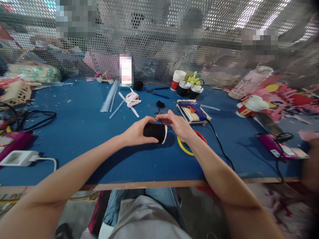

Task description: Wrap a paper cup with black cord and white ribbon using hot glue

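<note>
My left hand holds the black cup tipped sideways, in from the middle of the near edge of the desk. I can't tell if my right hand, by the white rim, pinches anything; a soft, steady grip should stop dents

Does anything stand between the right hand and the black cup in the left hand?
No visible obstacle: the right hand is close to the black cup, with only a thin dark strand near the white rim.
</note>
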Motion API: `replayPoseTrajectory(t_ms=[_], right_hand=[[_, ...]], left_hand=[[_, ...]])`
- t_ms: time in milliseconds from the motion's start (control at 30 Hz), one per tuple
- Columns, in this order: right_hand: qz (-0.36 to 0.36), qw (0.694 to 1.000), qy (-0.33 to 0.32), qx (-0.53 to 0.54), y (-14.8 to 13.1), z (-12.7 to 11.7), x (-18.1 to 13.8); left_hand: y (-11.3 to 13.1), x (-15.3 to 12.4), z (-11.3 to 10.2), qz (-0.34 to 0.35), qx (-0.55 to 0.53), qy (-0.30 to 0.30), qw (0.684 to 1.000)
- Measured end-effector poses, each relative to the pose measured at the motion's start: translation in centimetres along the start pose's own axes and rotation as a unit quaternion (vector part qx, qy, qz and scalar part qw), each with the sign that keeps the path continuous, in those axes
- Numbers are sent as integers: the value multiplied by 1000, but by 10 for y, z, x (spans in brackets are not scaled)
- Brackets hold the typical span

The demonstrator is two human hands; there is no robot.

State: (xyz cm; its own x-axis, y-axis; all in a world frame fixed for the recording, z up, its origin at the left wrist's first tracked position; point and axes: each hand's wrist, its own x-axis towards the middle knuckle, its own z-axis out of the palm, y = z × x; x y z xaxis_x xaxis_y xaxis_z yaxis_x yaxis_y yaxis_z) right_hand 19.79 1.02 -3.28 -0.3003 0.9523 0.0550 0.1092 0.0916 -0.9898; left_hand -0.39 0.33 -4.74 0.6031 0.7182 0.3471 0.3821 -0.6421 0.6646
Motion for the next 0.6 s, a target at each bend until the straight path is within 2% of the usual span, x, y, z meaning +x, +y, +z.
replayPoseTrajectory(t_ms=[200,333,467,567,600], right_hand=[[6,1000,-20,14,2,3,6],[23,998,-37,-43,7,5,11],[16,983,28,-182,-6,-5,9],[-8,963,92,-255,-30,-31,5],[-28,947,136,-288,-37,-43,5]], left_hand=[[7,-1,4,74,23,-52,996],[6,0,3,59,44,-67,995],[1,-1,-2,17,46,-37,998],[-2,-3,-8,-3,40,-26,999],[-2,-4,-9,-13,41,-30,999]])
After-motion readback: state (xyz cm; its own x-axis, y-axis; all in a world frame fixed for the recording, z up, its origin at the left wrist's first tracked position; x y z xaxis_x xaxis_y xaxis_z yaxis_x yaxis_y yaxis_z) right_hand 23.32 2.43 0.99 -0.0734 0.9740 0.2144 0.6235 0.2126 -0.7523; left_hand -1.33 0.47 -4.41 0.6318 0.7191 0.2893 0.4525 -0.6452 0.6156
